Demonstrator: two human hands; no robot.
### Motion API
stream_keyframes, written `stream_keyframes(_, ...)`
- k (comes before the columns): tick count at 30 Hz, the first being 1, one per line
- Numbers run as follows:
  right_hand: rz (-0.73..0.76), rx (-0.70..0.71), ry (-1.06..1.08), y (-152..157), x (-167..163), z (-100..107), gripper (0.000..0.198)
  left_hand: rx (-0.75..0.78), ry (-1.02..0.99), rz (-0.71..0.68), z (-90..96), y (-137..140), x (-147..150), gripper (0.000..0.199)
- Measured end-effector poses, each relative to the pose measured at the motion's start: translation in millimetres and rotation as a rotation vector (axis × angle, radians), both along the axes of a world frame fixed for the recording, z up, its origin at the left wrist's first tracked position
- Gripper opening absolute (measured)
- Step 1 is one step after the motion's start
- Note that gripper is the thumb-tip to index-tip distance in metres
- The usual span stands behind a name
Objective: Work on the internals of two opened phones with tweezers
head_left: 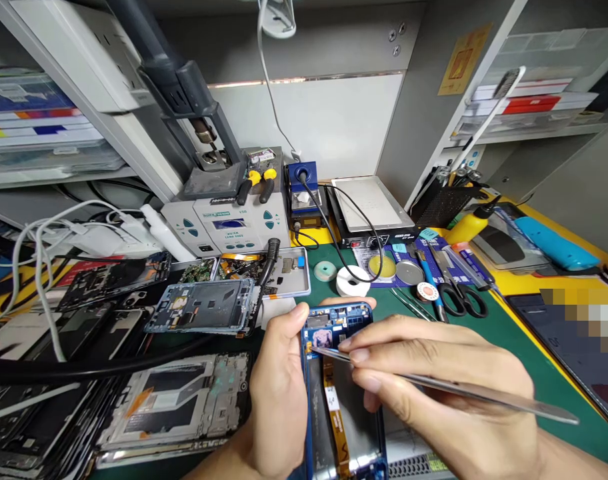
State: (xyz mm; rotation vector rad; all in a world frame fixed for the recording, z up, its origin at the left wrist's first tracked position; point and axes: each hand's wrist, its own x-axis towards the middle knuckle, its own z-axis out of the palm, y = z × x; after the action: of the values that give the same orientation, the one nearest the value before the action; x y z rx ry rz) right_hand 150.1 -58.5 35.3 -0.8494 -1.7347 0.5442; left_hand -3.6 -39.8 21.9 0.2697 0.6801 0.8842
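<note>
A blue phone frame (308, 407) with its inside exposed is gripped by its left edge in my left hand (281, 387). An orange flex cable (339, 433) with a white label runs lengthwise along it. My right hand (444, 373) pinches metal tweezers (489, 393), whose tip meets or nearly meets a small gold connector (309, 347) at the frame's upper left. Whether the tip grips anything is too small to make out. Part of the frame's right side is hidden behind my right fingers.
Stripped phone frames (199, 303) and housings lie stacked at the left. Behind stands a grey rework station (229, 227) with a soldering iron stand (304, 193) beside it. A solder wire roll (353, 281), scissors (451, 280) and a yellow bottle (471, 223) sit at the back right.
</note>
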Motion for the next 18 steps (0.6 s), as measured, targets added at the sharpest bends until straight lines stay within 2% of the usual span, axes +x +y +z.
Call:
stream_keyframes(4, 0.022, -0.008, 0.016, 0.7, 0.2, -0.3, 0.024, 0.046, -0.027, 0.056, -1.6, -0.1, 3.6, 0.045)
stream_keyframes(9, 0.045, -0.003, 0.013, 0.7, 2.1, -2.0, 0.026, 0.093, -0.060, -0.021, 0.0, 2.3, 5.6, 0.047)
stream_keyframes(18, 0.071, -0.027, 0.035, 0.5, 3.2, -4.5, 0.026, 0.101, -0.013, 0.000, 3.2, 3.2, 6.2, 0.049)
